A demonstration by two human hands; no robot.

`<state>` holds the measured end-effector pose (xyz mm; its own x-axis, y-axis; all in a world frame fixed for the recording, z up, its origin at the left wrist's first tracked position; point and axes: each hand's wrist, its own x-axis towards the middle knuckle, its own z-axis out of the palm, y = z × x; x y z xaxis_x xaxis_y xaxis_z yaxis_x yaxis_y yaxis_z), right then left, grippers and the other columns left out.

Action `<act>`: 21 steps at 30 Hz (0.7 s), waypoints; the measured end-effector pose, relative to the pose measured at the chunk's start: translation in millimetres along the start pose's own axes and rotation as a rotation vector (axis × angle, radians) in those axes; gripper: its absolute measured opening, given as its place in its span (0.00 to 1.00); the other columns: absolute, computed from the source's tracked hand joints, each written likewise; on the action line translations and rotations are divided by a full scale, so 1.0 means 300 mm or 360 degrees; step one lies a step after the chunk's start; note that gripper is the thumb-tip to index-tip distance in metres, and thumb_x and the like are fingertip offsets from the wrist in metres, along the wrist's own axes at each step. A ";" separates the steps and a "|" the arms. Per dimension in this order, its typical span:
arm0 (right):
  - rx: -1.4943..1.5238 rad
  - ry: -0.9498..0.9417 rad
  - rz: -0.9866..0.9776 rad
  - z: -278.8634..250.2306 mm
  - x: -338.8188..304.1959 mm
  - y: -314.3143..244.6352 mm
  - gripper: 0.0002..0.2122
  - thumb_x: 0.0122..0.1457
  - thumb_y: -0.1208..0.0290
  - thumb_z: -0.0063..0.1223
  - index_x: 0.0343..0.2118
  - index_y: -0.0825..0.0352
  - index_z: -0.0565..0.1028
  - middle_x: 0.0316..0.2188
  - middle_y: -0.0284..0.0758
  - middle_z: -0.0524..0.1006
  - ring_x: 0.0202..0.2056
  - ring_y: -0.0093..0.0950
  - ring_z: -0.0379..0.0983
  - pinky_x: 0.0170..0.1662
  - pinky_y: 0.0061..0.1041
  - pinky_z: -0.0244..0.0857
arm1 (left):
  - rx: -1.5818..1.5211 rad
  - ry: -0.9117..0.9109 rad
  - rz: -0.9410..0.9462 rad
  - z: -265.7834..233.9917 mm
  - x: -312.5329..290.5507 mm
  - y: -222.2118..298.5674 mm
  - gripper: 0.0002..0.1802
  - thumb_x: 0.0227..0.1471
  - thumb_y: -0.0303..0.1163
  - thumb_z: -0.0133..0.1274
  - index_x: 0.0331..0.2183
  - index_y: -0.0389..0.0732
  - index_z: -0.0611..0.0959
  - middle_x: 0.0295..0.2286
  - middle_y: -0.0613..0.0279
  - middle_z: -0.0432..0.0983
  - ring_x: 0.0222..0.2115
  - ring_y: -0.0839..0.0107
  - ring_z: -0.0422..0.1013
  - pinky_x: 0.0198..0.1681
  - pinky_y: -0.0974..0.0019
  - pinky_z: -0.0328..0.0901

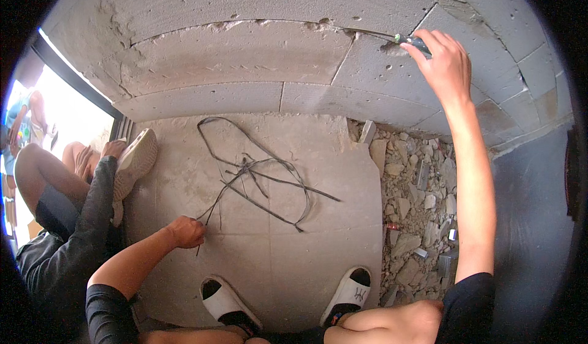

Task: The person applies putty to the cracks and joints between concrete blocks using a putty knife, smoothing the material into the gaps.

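Observation:
In my right hand [445,62] is a screwdriver [404,39] with a dark and green handle, gripped with closed fingers. Its long metal shaft points left along the grey block wall [233,53], its tip at or near a chipped joint between blocks. Low on the left, my left hand [187,232] is closed around the end of a dark cable [211,208]. The rest of that cable lies in loose, tangled loops on the concrete floor, with a knotted bunch near the middle.
A trench of broken rubble [410,203] runs along the right side of the floor slab. At left another person [73,203] sits close by, a shoe [136,160] near my left arm, beside a bright doorway [79,99]. My white slippers [229,304] stand at the front.

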<state>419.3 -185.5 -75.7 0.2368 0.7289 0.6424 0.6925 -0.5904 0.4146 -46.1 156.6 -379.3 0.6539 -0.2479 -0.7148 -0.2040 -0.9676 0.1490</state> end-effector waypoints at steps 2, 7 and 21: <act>0.0094 0.0061 0.0058 0.018 -0.024 -0.019 0.15 0.50 0.57 0.62 0.34 0.63 0.77 0.29 0.35 0.77 0.32 0.37 0.75 0.36 0.35 0.68 | 0.0012 0.0045 0.0042 0.028 0.002 -0.017 0.15 0.49 0.41 0.51 0.31 0.39 0.79 0.30 0.52 0.79 0.33 0.55 0.77 0.37 0.54 0.71; 0.0322 0.0102 0.0343 0.048 -0.133 -0.077 0.15 0.49 0.61 0.65 0.37 0.62 0.76 0.31 0.36 0.78 0.34 0.37 0.75 0.37 0.35 0.69 | -0.0014 0.0121 0.0051 0.020 0.001 -0.009 0.15 0.49 0.42 0.52 0.32 0.39 0.79 0.30 0.53 0.79 0.34 0.54 0.77 0.37 0.54 0.71; 0.0733 -0.0080 0.0464 0.087 -0.260 -0.169 0.12 0.52 0.68 0.61 0.38 0.65 0.73 0.34 0.39 0.74 0.37 0.40 0.74 0.39 0.36 0.68 | -0.0035 0.0056 0.0003 -0.013 -0.006 0.008 0.15 0.49 0.40 0.51 0.34 0.39 0.79 0.33 0.52 0.78 0.37 0.54 0.76 0.40 0.54 0.71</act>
<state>383.6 -203.4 -163.5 0.4880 0.5800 0.6523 0.8173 -0.5659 -0.1082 -45.1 154.4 -375.1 0.6789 -0.2508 -0.6901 -0.1895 -0.9679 0.1654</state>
